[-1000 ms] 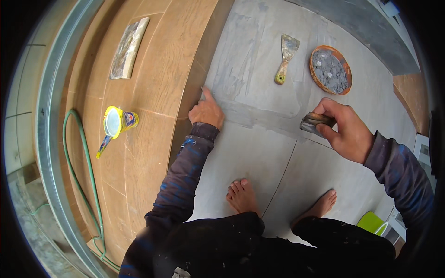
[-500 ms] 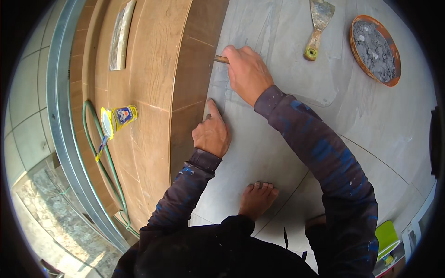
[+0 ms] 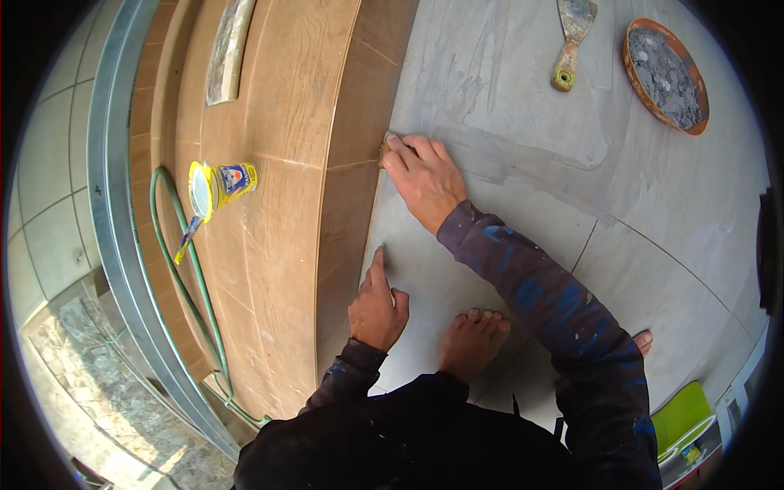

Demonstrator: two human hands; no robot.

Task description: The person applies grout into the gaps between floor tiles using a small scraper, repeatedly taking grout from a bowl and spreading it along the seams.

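Note:
My right hand is closed at the corner where the grey tile floor meets the brown wood-look step. A bit of a small brown stick-like tool shows at its fingertips; the rest is hidden. Nearer to me, my left hand is held low over the floor beside the step, index finger stretched forward and thumb apart. Its index fingertip looks grey and is close to the joint; the other fingers are curled and partly hidden. Greyish smears of paste cover the tiles beyond my right hand.
A putty knife and a brown bowl of grey paste lie at the far right. On the step are a yellow cup, a whitish flat bar and a green hose. My bare foot stands near my left hand.
My right hand has come nearer along the step's foot, its tool now mostly hidden. My left hand has also drawn back toward me, its thumb now apart. The view has shifted slightly.

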